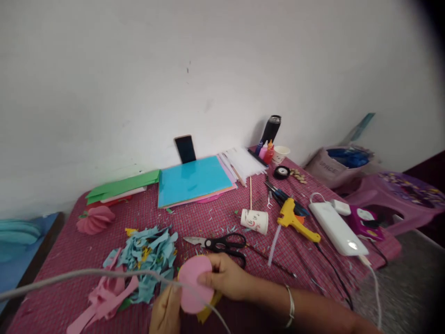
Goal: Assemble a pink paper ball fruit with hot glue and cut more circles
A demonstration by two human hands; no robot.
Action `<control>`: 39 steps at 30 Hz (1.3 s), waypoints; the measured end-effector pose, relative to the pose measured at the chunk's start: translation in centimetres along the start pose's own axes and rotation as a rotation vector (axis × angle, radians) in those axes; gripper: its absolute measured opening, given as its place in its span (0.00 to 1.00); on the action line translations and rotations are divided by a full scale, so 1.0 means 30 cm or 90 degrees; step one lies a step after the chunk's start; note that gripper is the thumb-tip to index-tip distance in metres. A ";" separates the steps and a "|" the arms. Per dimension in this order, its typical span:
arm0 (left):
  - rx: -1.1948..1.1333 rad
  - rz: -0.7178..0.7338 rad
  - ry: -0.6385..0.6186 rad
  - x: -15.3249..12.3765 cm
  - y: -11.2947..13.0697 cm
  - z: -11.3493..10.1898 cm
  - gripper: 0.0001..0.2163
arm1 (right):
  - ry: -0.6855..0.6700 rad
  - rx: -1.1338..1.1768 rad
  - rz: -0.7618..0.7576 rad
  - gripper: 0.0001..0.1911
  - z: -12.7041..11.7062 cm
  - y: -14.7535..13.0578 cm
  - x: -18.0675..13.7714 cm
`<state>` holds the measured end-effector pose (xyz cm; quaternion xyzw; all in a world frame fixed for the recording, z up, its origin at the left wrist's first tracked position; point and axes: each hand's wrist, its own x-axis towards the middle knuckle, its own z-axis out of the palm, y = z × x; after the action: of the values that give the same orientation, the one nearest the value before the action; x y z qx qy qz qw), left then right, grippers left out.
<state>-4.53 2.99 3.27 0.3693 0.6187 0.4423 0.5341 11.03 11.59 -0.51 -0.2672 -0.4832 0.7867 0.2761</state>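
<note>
A round pink paper cutout (193, 301) is held between my two hands near the front of the table. My right hand (227, 278) pinches its right side, thumb on top. On its left edge my left hand (166, 311) is closed, with the fingertips partly hidden. Some yellow paper (205, 314) shows beneath the pink piece. Black-handled scissors (222, 242) lie just beyond my right hand, blades pointing left. To the left is a heap of light blue paper scraps (153, 253), with pink paper strips (107, 297) in front of it.
A grey cable (104, 272) crosses the view before my hands. A yellow glue gun (295, 221), a paper cup (255, 221) and a white power bank (337, 227) lie to the right. Behind are blue sheets (194, 178), a phone (185, 149) and a black bottle (271, 130).
</note>
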 end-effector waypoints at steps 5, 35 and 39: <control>-0.066 0.042 0.010 0.074 -0.059 0.038 0.13 | 0.116 -0.020 -0.059 0.23 -0.028 -0.009 0.019; -0.442 0.027 -0.064 0.062 -0.039 0.018 0.19 | 0.202 -0.106 -0.029 0.16 -0.131 0.018 0.008; -0.471 -0.033 -0.061 0.074 -0.046 0.014 0.22 | 0.211 -0.065 -0.004 0.16 -0.145 0.020 0.005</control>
<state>-4.46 4.66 1.21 0.1556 0.4003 0.6046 0.6708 13.80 14.14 -2.77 -0.4056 -0.4708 0.7056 0.3406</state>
